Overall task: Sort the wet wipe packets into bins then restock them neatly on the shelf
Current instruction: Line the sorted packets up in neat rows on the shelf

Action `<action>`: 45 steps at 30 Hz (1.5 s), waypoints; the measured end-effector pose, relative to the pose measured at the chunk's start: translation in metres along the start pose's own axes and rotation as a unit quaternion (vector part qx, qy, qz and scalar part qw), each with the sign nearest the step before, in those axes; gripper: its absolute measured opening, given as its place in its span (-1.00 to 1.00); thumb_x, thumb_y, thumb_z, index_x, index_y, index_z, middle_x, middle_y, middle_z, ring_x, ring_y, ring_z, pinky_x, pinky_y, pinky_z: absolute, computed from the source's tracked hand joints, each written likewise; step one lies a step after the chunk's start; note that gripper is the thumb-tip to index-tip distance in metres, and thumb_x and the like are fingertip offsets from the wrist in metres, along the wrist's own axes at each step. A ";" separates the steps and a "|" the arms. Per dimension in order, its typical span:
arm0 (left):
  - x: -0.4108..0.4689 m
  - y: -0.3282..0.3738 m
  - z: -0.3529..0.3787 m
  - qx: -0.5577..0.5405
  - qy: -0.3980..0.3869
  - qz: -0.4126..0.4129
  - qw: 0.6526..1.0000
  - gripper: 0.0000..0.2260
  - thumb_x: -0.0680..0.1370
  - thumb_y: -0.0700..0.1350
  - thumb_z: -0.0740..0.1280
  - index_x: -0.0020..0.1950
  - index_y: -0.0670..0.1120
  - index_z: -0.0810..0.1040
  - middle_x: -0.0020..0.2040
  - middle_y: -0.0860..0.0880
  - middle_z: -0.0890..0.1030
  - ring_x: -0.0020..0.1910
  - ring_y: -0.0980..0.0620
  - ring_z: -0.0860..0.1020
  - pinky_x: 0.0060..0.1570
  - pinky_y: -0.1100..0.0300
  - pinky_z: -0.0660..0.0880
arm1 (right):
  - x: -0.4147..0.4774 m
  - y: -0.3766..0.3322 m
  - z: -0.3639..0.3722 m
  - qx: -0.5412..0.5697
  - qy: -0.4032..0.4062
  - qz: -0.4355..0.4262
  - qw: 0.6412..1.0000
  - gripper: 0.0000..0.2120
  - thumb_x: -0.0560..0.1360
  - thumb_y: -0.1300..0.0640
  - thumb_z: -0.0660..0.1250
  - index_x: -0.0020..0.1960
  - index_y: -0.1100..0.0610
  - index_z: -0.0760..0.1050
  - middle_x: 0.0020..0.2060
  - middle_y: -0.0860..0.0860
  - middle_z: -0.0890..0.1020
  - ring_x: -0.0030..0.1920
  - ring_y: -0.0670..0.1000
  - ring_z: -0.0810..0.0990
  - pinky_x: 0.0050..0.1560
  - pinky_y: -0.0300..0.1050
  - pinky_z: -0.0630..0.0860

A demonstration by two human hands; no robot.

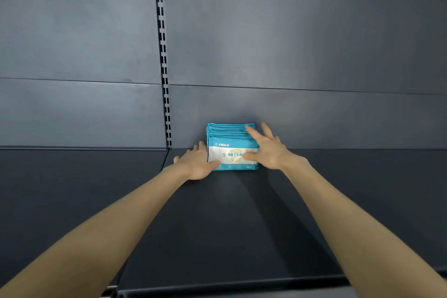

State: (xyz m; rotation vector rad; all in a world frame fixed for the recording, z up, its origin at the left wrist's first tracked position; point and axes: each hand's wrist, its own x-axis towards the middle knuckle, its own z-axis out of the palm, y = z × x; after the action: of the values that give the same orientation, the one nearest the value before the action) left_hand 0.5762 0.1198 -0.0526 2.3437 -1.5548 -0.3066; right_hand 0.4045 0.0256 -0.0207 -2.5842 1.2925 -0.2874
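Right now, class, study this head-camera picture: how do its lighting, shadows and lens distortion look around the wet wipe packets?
Head view: soft, even light, no glare on the dark shelf; arm shadows streak it in front of the wet wipe packets; the slotted upright bows slightly; packet print looks soft.

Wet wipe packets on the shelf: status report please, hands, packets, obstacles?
Left hand open, left of the wet wipe packets. Right hand open, spread over their right front. Packets upright in a row, back of shelf. No obstruction seen.
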 end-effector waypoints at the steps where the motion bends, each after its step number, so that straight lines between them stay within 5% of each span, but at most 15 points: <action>1: -0.007 0.004 -0.008 0.012 0.016 -0.007 1.000 -0.32 0.56 0.16 0.20 0.54 -0.12 0.00 0.52 -0.05 0.20 0.45 -0.10 0.26 0.36 -0.13 0.24 | -0.006 -0.001 -0.006 0.009 0.006 -0.002 1.000 -0.19 0.53 -0.04 0.33 0.55 -0.13 -0.15 0.54 0.05 -0.22 0.51 0.27 -0.03 0.45 0.20 0.05; 6: -0.058 0.041 -0.044 0.035 0.093 0.051 0.994 -0.33 0.54 0.13 0.28 0.54 -0.03 0.07 0.41 -0.09 0.38 0.37 -0.17 0.34 0.29 -0.07 0.34 | -0.049 0.000 -0.039 0.059 0.053 -0.032 0.996 -0.17 0.51 0.03 0.38 0.57 -0.05 -0.09 0.55 0.06 -0.19 0.52 0.23 -0.05 0.46 0.14 0.08; 12: -0.152 0.106 -0.063 0.077 0.205 0.108 0.970 -0.40 0.56 0.13 0.25 0.53 0.01 0.13 0.45 -0.09 0.32 0.45 -0.10 0.20 0.36 -0.03 0.23 | -0.130 0.021 -0.076 0.100 0.147 -0.116 0.977 -0.34 0.54 0.08 0.35 0.54 0.01 0.11 0.56 0.03 -0.05 0.53 0.11 0.06 0.47 0.06 0.17; 15: -0.200 0.134 -0.056 0.066 0.245 0.126 0.959 -0.41 0.56 0.11 0.25 0.53 0.04 0.12 0.46 -0.05 0.30 0.47 -0.06 0.16 0.37 0.00 0.19 | -0.182 0.041 -0.088 0.082 0.169 -0.133 0.973 -0.40 0.55 0.05 0.32 0.52 -0.02 0.15 0.56 -0.03 -0.03 0.54 0.10 0.03 0.44 0.12 0.21; 22: -0.295 0.188 0.010 0.048 0.274 0.157 0.948 -0.47 0.55 0.11 0.26 0.49 0.01 0.24 0.37 0.00 0.38 0.37 -0.03 0.27 0.29 0.10 0.18 | -0.306 0.093 -0.082 0.064 0.209 -0.140 0.966 -0.51 0.59 0.03 0.25 0.47 0.03 0.24 0.54 -0.05 0.08 0.47 0.01 0.13 0.35 -0.06 0.26; 32: -0.389 0.215 0.160 0.041 0.210 0.162 0.963 -0.50 0.54 0.04 0.32 0.44 -0.09 0.34 0.29 -0.09 0.47 0.30 -0.15 0.39 0.28 -0.01 0.27 | -0.439 0.194 0.009 0.048 0.126 -0.088 0.987 -0.57 0.61 0.06 0.21 0.45 0.09 0.27 0.50 0.00 0.18 0.43 0.05 0.21 0.29 -0.05 0.33; 45: -0.434 0.269 0.384 -0.004 0.007 0.025 1.000 -0.55 0.53 0.00 0.33 0.39 -0.10 0.39 0.26 -0.14 0.50 0.25 -0.20 0.44 0.23 -0.06 0.32 | -0.523 0.361 0.152 0.052 -0.113 -0.015 0.992 -0.57 0.61 0.07 0.20 0.46 0.09 0.28 0.48 0.03 0.23 0.44 0.05 0.23 0.35 -0.11 0.28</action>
State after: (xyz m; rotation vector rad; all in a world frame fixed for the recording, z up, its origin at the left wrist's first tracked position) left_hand 0.0461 0.3693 -0.3069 2.2919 -1.6011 -0.2840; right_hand -0.1359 0.2553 -0.3086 -2.4680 1.1297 -0.0619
